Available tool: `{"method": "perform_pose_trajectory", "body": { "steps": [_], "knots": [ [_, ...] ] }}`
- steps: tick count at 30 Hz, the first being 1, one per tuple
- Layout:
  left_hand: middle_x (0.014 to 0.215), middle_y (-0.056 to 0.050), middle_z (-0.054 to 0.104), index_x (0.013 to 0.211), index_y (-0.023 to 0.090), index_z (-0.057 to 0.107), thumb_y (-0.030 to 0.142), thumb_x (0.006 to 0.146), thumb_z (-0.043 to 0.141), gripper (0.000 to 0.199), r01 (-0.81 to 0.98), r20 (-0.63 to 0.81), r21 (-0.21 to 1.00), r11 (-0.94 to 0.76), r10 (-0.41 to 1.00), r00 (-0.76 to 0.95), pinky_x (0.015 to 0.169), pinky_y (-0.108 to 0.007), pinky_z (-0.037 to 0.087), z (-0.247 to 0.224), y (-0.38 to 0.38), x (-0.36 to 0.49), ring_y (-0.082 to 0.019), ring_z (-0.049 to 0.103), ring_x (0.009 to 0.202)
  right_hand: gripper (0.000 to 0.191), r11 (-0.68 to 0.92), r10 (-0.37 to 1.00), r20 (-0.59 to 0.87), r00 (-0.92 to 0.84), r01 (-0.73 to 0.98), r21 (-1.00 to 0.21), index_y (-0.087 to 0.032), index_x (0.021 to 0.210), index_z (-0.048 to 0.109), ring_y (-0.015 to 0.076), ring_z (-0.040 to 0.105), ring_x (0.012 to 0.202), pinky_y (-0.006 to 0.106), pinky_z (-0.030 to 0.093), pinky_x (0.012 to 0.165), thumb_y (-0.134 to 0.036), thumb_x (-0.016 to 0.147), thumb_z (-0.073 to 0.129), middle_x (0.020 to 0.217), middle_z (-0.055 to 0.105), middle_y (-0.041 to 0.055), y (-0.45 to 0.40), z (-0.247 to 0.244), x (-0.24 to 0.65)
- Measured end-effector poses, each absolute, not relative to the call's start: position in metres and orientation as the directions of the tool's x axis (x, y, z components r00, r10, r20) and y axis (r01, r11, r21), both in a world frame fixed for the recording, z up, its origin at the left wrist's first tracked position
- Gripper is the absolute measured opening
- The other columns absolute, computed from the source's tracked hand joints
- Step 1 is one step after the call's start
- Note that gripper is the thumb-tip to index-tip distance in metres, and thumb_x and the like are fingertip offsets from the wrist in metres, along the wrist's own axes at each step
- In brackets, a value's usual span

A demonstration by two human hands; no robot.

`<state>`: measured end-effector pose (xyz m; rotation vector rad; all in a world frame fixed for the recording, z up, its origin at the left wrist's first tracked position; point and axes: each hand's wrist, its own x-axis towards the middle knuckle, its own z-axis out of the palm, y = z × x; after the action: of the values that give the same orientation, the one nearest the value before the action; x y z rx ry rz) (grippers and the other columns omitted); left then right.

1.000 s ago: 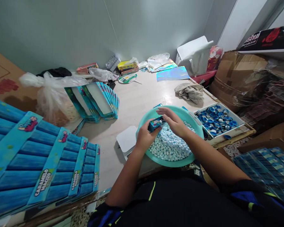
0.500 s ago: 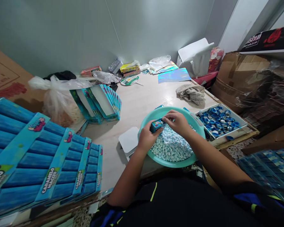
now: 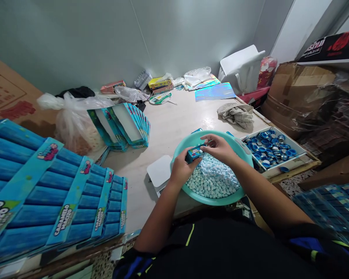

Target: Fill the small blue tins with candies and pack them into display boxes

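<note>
Since the earlier frame, the right hand (image 3: pixel 218 149) had drawn in, its fingers narrowed onto the end of a small blue candy box (image 3: pixel 194 154). The left hand (image 3: pixel 182 168) held that box above a teal basin (image 3: pixel 212 202), where a large heap of pale blue candies (image 3: pixel 212 178) remained.

The left forearm (image 3: pixel 156 219) and right forearm (image 3: pixel 267 195) reach forward, the left hand (image 3: pixel 180 169) curled, the right hand (image 3: pixel 218 148) arched palm-down just beside it (both bare).
</note>
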<state>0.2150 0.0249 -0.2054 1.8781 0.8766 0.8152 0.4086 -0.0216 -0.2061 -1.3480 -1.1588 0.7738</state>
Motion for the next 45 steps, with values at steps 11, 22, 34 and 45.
{"method": "perform_pose_trajectory", "body": {
  "steps": [11, 22, 34, 45],
  "knots": [
    [0.119, -0.006, 0.074, 0.123, 0.025, 0.068, 0.043, 0.084, 0.079, 0.045, 0.251, 0.182, 0.896, -0.367, 0.817, 0.547, 0.098, -0.039, 0.052, -0.204, 0.025, 0.214, -0.028, 0.069, 0.111, 0.046, 0.091, 0.961, 0.166, 0.220, 0.316, -0.944, -0.022, 0.111, 0.071, 0.0226, 0.059, 0.092, 0.037, 0.050, 0.081, -0.057, 0.081, 0.074, 0.111, 0.066, 0.0078, -0.027, -0.202, 0.403],
    [0.111, -0.008, 0.074, 0.117, 0.019, 0.067, 0.047, 0.084, 0.080, 0.045, 0.133, 0.243, 0.944, -0.302, 0.908, 0.341, 0.092, -0.036, 0.054, -0.216, 0.033, 0.218, -0.026, 0.070, 0.104, 0.045, -0.309, 0.944, -0.293, 0.155, 0.729, -0.611, -0.017, 0.140, 0.059, 0.0346, 0.059, 0.128, 0.045, 0.048, 0.105, -0.039, 0.106, 0.041, 0.141, 0.061, 0.0177, -0.024, -0.205, 0.410],
    [0.112, -0.008, 0.074, 0.116, 0.019, 0.067, 0.048, 0.085, 0.079, 0.044, 0.160, 0.215, 0.939, -0.304, 0.883, 0.418, 0.092, -0.035, 0.055, -0.213, 0.035, 0.216, -0.025, 0.069, 0.106, 0.056, -0.094, 0.976, -0.210, -0.054, 0.767, -0.635, -0.019, 0.099, 0.064, 0.0323, 0.063, 0.081, 0.040, 0.048, 0.071, -0.064, 0.074, 0.087, 0.099, 0.069, 0.0157, -0.024, -0.230, 0.387],
    [0.115, -0.007, 0.073, 0.123, 0.023, 0.066, 0.050, 0.085, 0.078, 0.049, 0.277, 0.173, 0.909, -0.313, 0.884, 0.434, 0.091, -0.037, 0.054, -0.214, 0.032, 0.215, -0.028, 0.069, 0.107, 0.038, -0.115, 0.989, -0.017, 0.149, 0.681, -0.723, -0.023, 0.074, 0.054, 0.0210, 0.052, 0.064, 0.031, 0.030, 0.057, -0.051, 0.099, 0.049, 0.075, 0.061, 0.0058, -0.021, -0.217, 0.420]
  ]
}}
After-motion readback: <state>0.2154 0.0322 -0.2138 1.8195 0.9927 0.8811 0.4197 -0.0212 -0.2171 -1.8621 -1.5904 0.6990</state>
